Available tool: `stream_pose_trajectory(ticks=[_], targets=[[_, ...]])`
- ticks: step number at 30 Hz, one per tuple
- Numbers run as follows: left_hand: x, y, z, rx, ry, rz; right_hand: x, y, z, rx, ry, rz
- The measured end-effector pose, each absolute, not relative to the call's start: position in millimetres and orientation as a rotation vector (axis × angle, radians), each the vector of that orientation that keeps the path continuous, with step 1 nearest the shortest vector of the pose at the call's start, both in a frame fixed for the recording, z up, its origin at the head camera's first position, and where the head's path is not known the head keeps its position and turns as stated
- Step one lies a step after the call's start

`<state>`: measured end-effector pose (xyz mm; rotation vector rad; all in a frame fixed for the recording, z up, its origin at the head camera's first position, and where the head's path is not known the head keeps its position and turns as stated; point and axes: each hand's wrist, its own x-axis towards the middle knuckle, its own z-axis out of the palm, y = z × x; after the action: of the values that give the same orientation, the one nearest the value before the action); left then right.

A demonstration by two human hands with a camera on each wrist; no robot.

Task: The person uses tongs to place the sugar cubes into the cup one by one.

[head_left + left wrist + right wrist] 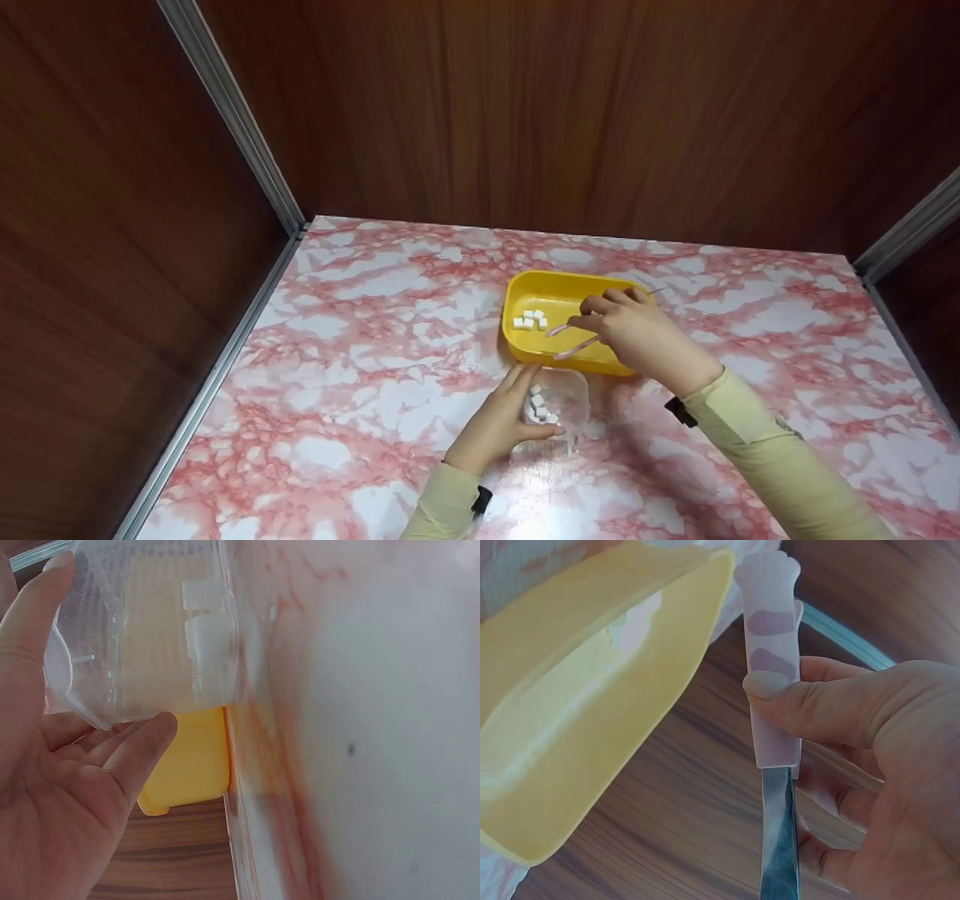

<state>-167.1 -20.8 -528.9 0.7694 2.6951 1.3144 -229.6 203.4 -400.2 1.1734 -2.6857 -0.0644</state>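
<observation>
My left hand (499,416) holds a small clear plastic container (574,390) by its left side, fingers and thumb spread around it. Inside lie several white cubes (538,405), which show through the wall in the left wrist view. Just beyond stands a yellow tray (570,277), with several more white cubes (529,320) grouped at its left end. Over the tray's right part, my right hand (637,330) grips tongs (772,742) with metal arms and pink, paw-shaped tips. Those tips point left, spread apart with nothing between them.
Beneath everything is a red-and-white marbled table (360,360). Dark wood-grain panels (525,112) rise at the back and both sides, with metal strips (240,120) along the corners.
</observation>
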Motion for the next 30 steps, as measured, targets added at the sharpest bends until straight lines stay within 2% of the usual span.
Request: stream_pose_trajectory(ticks=[24,30], targets=[[-165,-21,-526,0.683,2.666,1.296,-256,205,-410,1.113,-2.748,-0.048],[-167,-21,-529,0.735,2.692,1.297,-262,204,-413,1.132,-2.751,-0.045]])
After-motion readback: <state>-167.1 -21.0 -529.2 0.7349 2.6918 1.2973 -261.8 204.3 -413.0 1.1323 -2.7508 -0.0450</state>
